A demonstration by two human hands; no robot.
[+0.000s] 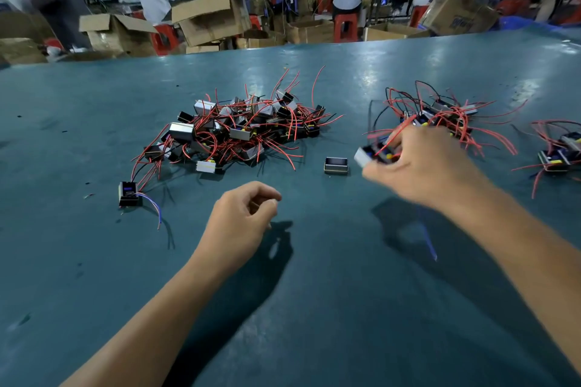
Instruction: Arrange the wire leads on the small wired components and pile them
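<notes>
A big tangled heap of small wired components (242, 129) with red and black leads lies mid-table. My right hand (421, 166) grips one component (372, 154) by its body, its red leads sticking up and left, just in front of a second pile (440, 116). My left hand (242, 217) hovers low over the table with fingers loosely curled, holding nothing. A third small group (556, 154) sits at the far right. One lone component with red and blue leads (129, 195) stands at the left.
A small empty black frame (335, 165) lies between the heap and my right hand. The blue-green table (283, 308) stretches toward me. Beyond its far edge are cardboard boxes (207, 19), red stools and several people working.
</notes>
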